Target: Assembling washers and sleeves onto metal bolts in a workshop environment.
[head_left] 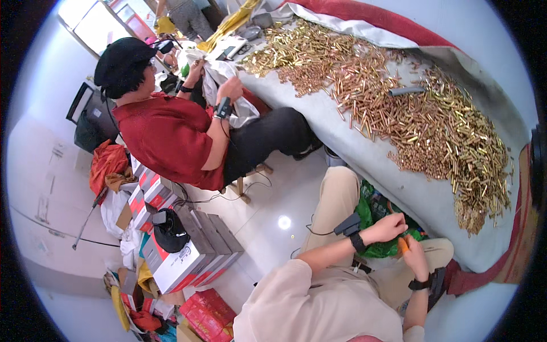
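Over my lap, my left hand (388,227) is closed, its fingers curled; whatever is in it is hidden. Close beside it, my right hand (416,256) is bent with its fingers drawn together. A small orange piece (403,245) shows at the right fingertips; whether it is held or worn on a finger is unclear. Beneath both hands lies a crumpled green plastic bag (380,248) between my knees. On the table in front, a long heap of small brass-coloured metal tubes (393,97) is spread over a grey cloth (364,154). A grey pipe piece (407,90) rests on the heap.
A person in a red shirt (165,137) sits at the left, both hands on white cloth (221,77). Stacked boxes (181,259) with a black cap (171,231) stand behind that person. A red package (208,320) is on the floor. Another person (191,21) stands far back.
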Motion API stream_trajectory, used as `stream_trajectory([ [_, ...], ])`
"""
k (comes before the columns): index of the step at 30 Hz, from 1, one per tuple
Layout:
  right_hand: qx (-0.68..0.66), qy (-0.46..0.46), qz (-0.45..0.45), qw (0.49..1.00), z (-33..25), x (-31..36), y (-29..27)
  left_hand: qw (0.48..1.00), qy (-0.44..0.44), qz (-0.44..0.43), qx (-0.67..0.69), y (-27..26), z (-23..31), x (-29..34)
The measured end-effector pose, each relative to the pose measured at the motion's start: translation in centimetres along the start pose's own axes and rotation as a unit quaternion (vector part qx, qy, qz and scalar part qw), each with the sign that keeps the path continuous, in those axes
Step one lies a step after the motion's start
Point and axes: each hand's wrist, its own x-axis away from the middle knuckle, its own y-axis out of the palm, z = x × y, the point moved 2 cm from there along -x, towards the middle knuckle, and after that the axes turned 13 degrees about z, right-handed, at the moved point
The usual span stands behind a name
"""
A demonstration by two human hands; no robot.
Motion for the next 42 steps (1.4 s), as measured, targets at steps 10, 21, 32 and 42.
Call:
stream_trajectory([
  [10, 0.043, -0.063, 0.031, 0.997, 0.3, -1.0, -0.9, 1.0, 0.014, 0.013, 0.015, -1.8, 0.8, -1.3],
  [21, 0.029, -0.043, 0.028, 0.998, 0.3, -3.2, -3.7, 0.992, 0.026, 0.096, -0.076, -7.5, 0.1, -10.6],
  [32, 0.035, -0.039, 0.065, 0.996, 1.8, -7.3, -5.8, 0.883, 0.156, 0.105, -0.431, -8.9, 0.4, -20.1],
  [42, -0.024, -0.048, 0.084, 0.995, 0.7, -11.8, -5.8, 0.788, 0.23, 0.084, -0.565, -8.0, -0.5, -21.4],
])
